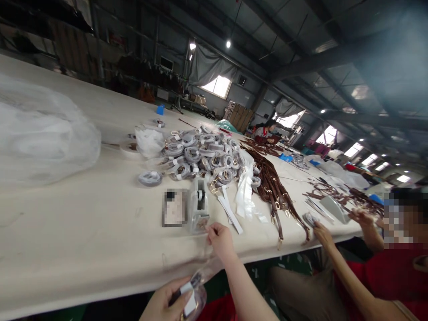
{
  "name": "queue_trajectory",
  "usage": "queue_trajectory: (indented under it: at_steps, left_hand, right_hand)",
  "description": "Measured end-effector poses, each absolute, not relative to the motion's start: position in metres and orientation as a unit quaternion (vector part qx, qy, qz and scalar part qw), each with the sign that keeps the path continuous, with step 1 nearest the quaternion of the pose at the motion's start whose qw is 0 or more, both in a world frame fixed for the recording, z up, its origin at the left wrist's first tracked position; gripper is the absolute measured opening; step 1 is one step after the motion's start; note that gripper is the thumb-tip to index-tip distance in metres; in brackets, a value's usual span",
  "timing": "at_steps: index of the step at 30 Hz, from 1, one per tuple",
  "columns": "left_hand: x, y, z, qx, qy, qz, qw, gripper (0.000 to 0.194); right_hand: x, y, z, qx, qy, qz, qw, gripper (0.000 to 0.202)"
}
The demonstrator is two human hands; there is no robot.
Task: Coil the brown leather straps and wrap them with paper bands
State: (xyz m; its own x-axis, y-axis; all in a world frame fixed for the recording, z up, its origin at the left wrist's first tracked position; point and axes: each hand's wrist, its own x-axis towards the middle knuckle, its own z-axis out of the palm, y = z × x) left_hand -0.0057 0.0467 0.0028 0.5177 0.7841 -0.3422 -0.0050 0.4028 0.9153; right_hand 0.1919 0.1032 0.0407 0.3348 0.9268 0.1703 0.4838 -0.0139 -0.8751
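Low at the table's front edge, my left hand [172, 299] is closed around a coiled strap [200, 299] in a clear plastic bag, with a white label band across it. The bag's loose clear end stretches up toward my right wrist. My right hand [221, 243] pinches at the cutting edge of a grey tape dispenser [199, 205], on the end of the tape, which itself barely shows. Left of the dispenser lies a flat rectangular item [174, 207], blurred out. Behind them is a heap of coiled grey straps [200, 154] with gold clasps and white labels.
White paper strips [230, 209] and clear bags [245, 187] lie right of the dispenser, then brown straps [272, 187]. A large plastic bag [43, 133] sits at left. A co-worker's hand [323, 234] at right holds a coil; another person [265, 133] is farther back.
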Motion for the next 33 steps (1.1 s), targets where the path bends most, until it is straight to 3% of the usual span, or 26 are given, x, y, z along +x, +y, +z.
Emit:
queue_trajectory:
  at_steps: [5, 10, 14, 33]
  left_hand:
    - [0.001, 0.046, 0.014, 0.458, 0.443, 0.287, 0.715, 0.058]
    - [0.009, 0.047, 0.028, 0.456, 0.434, 0.296, 0.718, 0.057]
    - [0.012, 0.048, 0.033, 0.447, 0.453, 0.299, 0.712, 0.056]
    - [0.020, 0.044, 0.033, 0.457, 0.456, 0.287, 0.708, 0.069]
  right_hand:
    - [0.199, 0.053, 0.068, -0.676, -0.526, 0.234, 0.460, 0.026]
    - [0.169, -0.005, 0.066, -0.591, -0.461, 0.451, 0.485, 0.037]
    - [0.152, -0.027, 0.043, -0.594, -0.384, 0.513, 0.487, 0.047]
    - [0.154, -0.026, 0.011, -0.591, -0.316, 0.565, 0.482, 0.058]
